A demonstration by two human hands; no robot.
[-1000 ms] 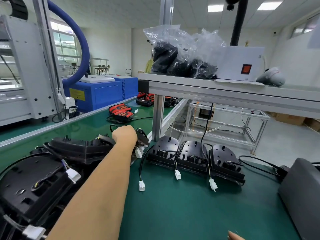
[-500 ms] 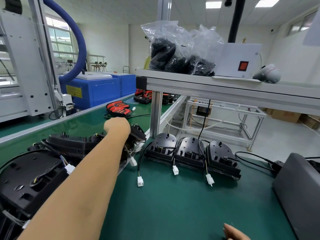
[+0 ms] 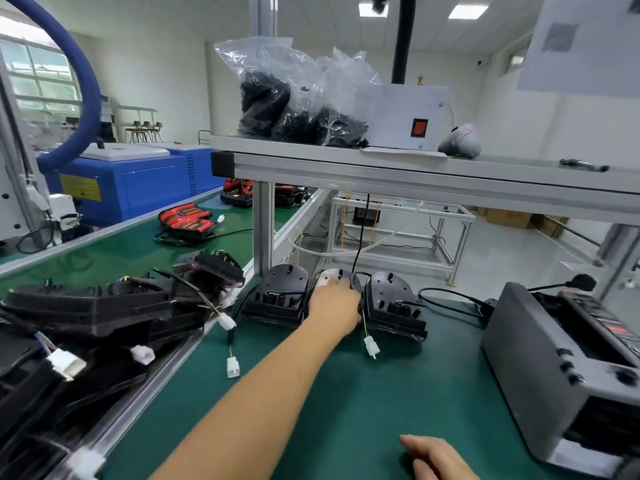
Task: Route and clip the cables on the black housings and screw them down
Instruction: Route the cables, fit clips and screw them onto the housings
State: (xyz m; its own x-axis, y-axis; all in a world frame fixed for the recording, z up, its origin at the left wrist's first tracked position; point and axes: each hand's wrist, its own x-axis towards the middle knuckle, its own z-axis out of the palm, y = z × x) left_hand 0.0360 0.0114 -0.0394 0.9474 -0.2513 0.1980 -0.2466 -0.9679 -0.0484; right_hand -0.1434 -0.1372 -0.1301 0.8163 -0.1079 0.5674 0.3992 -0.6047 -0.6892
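My left hand (image 3: 334, 303) has swung from the pile (image 3: 86, 306) onto the middle housing (image 3: 337, 276). Its grip is hidden, so I cannot tell. My right hand (image 3: 436, 457) rests released. Cable routing comes next.

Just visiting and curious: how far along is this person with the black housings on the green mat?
Early, it seems. Done: three housings stand in a row on the green mat. In hand: the left hand rests on the middle housing; the right hand lies idle. Left: white connectors trail loose, neither hand holds a screwdriver, and a pile of housings waits.
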